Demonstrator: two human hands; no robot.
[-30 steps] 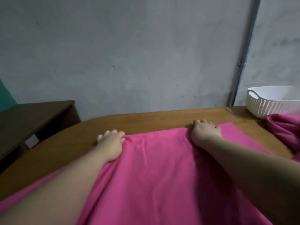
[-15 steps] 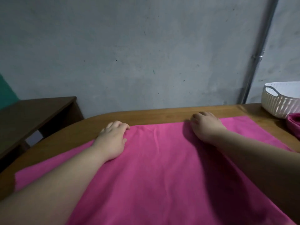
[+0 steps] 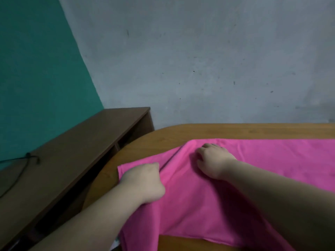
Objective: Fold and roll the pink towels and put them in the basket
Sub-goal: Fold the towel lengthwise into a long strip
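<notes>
Leans over a wooden bench with a pink towel spread flat on it. Has the towel's long axis running left to right across the bench, roughly parallel to the far edge, with the right end out of view and the left end pointing at the bench's rounded left corner. Trails the near left part down toward the bottom of the view, under the left forearm.

Grips the left end with the left hand, fingers curled into a fist round the cloth just beside the short edge. Sets the right hand further in and further back, knuckles up, fingers bent down and clamped on a bunch of cloth. Shows a raised ridge between the two hands, slanting from the towel's far left corner toward the left hand. Hands near each other, not touching.

Left of the bench, a low brown shelf with a black cable on top. Behind, a grey wall and a teal wall.
</notes>
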